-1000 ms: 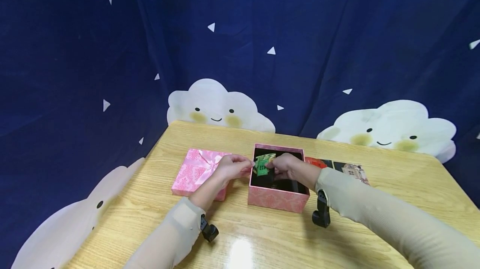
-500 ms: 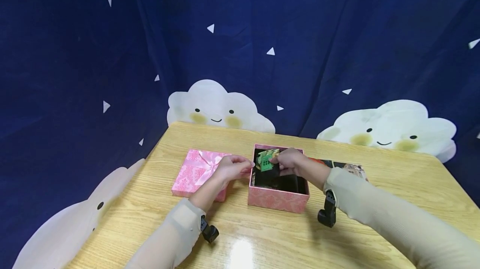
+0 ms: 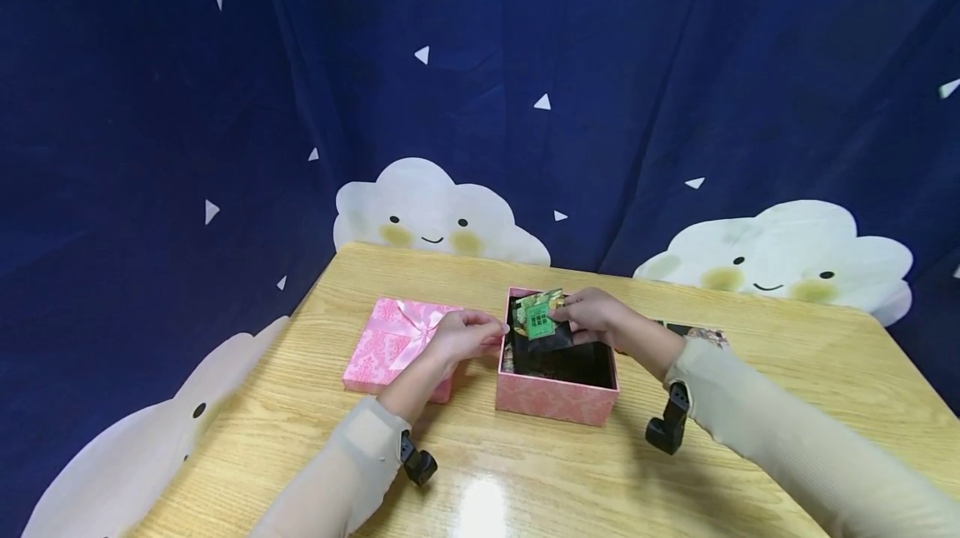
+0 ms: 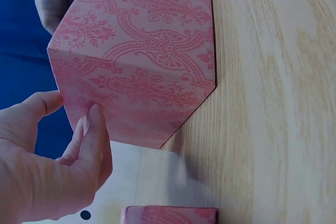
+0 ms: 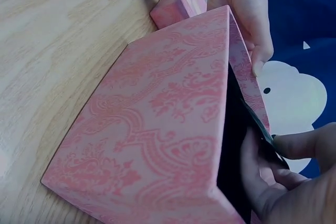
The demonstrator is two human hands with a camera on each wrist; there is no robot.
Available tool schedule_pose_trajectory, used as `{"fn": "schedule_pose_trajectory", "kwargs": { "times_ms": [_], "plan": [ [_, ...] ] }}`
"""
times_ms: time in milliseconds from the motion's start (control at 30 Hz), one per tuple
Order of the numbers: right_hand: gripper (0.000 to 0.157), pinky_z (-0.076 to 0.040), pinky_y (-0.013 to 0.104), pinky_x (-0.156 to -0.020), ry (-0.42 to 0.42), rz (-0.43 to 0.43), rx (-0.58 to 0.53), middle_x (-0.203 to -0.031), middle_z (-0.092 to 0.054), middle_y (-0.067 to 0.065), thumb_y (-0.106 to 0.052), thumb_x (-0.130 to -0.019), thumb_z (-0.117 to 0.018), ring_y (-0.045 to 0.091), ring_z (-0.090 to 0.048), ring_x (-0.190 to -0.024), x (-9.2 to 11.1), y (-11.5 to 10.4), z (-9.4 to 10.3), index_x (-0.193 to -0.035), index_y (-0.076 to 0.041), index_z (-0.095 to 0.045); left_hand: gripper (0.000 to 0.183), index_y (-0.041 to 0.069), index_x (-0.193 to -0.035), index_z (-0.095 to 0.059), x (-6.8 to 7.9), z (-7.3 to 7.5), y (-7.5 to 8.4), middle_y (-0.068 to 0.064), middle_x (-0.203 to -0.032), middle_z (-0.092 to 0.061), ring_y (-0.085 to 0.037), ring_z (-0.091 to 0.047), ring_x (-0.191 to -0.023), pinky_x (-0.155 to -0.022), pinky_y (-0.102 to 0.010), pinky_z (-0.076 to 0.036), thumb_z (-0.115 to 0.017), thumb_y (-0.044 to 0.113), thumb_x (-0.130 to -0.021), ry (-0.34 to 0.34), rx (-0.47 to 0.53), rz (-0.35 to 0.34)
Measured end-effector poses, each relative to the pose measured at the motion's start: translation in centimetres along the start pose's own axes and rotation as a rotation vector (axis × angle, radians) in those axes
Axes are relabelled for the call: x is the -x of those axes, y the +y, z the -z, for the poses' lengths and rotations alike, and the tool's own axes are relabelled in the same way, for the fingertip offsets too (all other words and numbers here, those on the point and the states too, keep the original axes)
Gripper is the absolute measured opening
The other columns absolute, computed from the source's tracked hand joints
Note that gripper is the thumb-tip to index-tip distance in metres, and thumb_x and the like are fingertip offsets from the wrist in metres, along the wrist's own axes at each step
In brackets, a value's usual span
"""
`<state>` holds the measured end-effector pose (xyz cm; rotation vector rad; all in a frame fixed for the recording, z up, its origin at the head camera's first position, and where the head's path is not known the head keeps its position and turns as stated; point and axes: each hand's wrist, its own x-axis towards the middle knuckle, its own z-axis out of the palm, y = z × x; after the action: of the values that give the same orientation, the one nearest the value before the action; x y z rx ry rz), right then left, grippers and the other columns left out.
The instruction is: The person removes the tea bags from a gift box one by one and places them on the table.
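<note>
Pink box (image 3: 555, 401) stands open; left hand (image 3: 467, 336) pinches its rim (image 3: 558, 381); right hand (image 3: 596, 315) pinches a green-labelled packet (image 3: 539, 323).

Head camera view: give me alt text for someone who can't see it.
A person's right hand holds a black packet with a green label over an open pink box, while the left hand grips the box's left side. A bow-topped pink lid lies to the left on a wooden table, before a dark blue backdrop with smiling white clouds.

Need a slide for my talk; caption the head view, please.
Right hand holds a packet at the mouth of an open pink box; left hand pinches its rim, lid lying alongside.
</note>
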<state>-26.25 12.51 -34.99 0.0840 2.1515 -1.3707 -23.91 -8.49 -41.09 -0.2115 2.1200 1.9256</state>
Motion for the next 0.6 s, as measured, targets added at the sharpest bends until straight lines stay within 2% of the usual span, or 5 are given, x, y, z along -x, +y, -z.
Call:
{"fn": "schedule_pose_trajectory", "kwargs": {
  "times_ms": [233, 433, 600],
  "plan": [
    [0.038, -0.06, 0.02, -0.064, 0.004, 0.017, -0.031, -0.076, -0.064, -0.005, -0.014, -0.096, -0.054, 0.003, -0.063, -0.067, 0.2, 0.6, 0.2, -0.128, 0.007, -0.051, 0.023, 0.0, -0.099, -0.068, 0.2, -0.1, 0.3, -0.008, -0.088, -0.074, -0.006, -0.066, -0.07, -0.076, -0.028, -0.062, -0.072, 0.015, -0.082, 0.02, -0.025, -0.014],
    [0.038, -0.059, 0.018, -0.063, -0.005, 0.043, -0.067, -0.073, -0.064, -0.008, -0.013, -0.096, -0.053, 0.001, -0.062, -0.065, 0.6, 0.9, 0.5, -0.128, 0.008, -0.049, 0.022, -0.001, -0.099, -0.068, 0.4, -0.1, 0.4, -0.003, -0.083, -0.071, -0.005, -0.065, -0.069, -0.074, -0.026, -0.061, -0.07, 0.013, -0.082, 0.024, -0.022, -0.021],
    [0.048, -0.058, 0.017, -0.064, -0.021, 0.076, -0.09, -0.073, -0.062, -0.011, -0.015, -0.097, -0.052, -0.002, -0.061, -0.065, 1.0, 1.1, 0.8, -0.136, 0.01, -0.04, 0.021, 0.0, -0.098, -0.069, 0.5, -0.1, 0.4, -0.004, -0.086, -0.071, -0.005, -0.064, -0.07, -0.075, -0.027, -0.061, -0.07, 0.014, -0.082, 0.027, -0.028, -0.016]
  ]
}}
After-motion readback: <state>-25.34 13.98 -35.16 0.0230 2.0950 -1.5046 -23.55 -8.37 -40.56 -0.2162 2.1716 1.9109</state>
